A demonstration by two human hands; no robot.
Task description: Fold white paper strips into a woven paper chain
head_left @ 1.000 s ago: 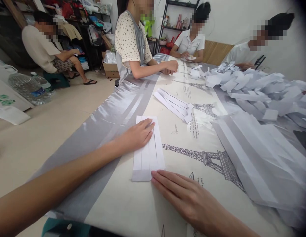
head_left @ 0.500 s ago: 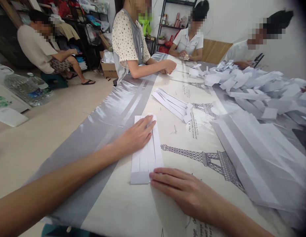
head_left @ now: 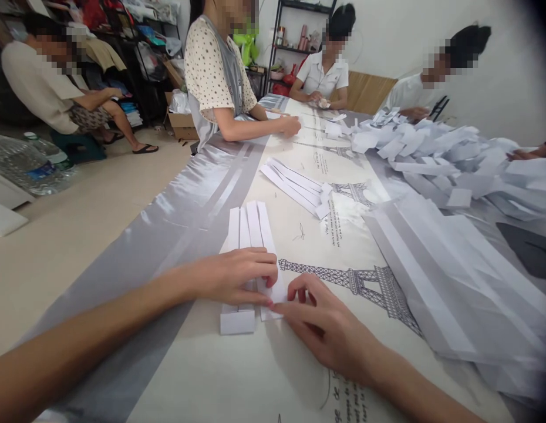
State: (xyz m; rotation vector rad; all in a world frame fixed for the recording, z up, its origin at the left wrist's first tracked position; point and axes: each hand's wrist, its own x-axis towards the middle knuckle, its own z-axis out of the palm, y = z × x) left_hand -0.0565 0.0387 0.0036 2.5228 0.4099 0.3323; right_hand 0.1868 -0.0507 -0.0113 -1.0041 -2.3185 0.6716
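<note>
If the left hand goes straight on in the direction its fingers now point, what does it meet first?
The left hand lies across the folded white paper, fingers pointing right. It would probably first meet the right hand's fingertips, which are very close already; depth is unclear.

Matt paper strips point(head_left: 249, 235), glossy satin tablecloth point(head_left: 185, 217)

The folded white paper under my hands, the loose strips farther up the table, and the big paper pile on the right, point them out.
folded white paper point(head_left: 249, 226), head view, on its far pleats.
loose strips point(head_left: 290, 182), head view, mid-bundle.
paper pile point(head_left: 435, 153), head view, upper heap.
</note>
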